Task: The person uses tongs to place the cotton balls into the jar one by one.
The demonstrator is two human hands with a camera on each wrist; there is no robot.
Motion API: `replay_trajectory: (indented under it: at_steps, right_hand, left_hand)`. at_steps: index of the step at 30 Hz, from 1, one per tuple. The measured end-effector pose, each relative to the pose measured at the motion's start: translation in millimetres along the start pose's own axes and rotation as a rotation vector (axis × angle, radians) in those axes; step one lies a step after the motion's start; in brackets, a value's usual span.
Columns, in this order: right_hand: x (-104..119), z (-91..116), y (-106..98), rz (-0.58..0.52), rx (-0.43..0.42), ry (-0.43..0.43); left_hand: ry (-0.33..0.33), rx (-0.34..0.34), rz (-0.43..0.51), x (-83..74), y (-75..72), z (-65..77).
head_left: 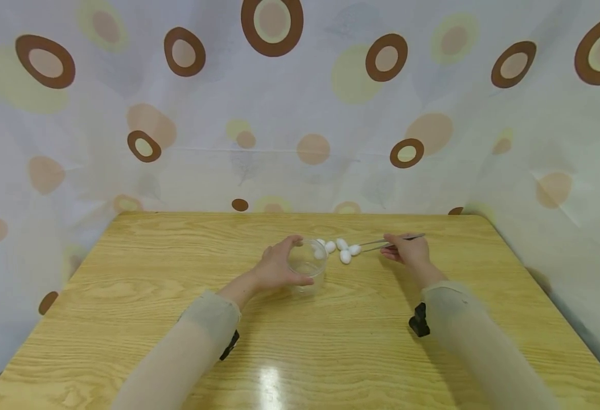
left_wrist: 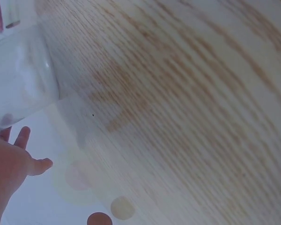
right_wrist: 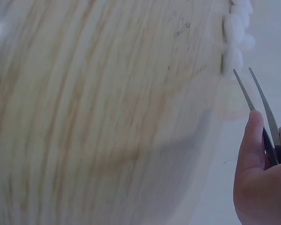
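Note:
Near the table's middle, my left hand (head_left: 274, 269) grips a clear round jar (head_left: 308, 286), with thumb and fingers spread around its sides. The jar's transparent wall (left_wrist: 23, 77) fills the upper left of the left wrist view. Between thumb and fingers, my right hand (head_left: 410, 253) holds metal tweezers (right_wrist: 269, 115). Their two tips are apart and point at a cluster of white cotton balls (head_left: 345, 257), right by the nearest one. More cotton balls (head_left: 330, 247) lie close to the jar's right side, some seen through its wall.
The wood-grain table (head_left: 300, 347) spreads out under both arms. A pale curtain (head_left: 279, 176) with brown and peach circles hangs behind it and along both sides. Black wrist mounts (head_left: 420, 320) sit under the long light sleeves (head_left: 476, 336).

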State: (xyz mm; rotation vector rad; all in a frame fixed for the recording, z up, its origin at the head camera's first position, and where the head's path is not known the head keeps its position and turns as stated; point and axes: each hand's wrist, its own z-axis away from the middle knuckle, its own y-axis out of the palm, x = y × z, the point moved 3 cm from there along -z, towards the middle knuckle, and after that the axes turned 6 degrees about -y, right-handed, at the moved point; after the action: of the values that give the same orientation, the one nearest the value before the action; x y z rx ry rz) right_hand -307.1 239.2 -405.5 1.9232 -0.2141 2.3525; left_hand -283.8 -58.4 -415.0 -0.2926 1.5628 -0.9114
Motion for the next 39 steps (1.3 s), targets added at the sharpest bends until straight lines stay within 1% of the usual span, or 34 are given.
replay_trajectory:
  at_steps: [4,11,19,23,30,35,39]
  right_hand:
    - [-3,-2,4,0.016,0.003,0.02]
    - [-5,-7,9,0.066,-0.029,0.038]
    - [-6,-10,15,0.073,-0.036,0.009]
    - [-7,-13,16,0.054,-0.056,0.011]
    - [-7,-14,14,-0.026,-0.092,0.022]
    - [-1,-10,8,-0.088,-0.077,0.021]
    - [3,-5,2,-0.121,-0.06,0.038]
  left_hand:
    - [-0.006,-0.001,-0.005,1.7,1.8,0.7]
    - [-0.001,-0.009,0.002,2.7,1.9,2.1]
    - [-0.012,-0.009,0.011,3.3,1.9,2.1]
    - [-0.008,-0.006,0.015,1.3,1.1,1.9]
    - [-0.012,0.0,0.01,0.9,0.1,2.2]
    - [-0.022,0.003,0.016,0.6,0.1,2.8]
    - [-0.016,0.004,0.008,0.1,0.3,2.7]
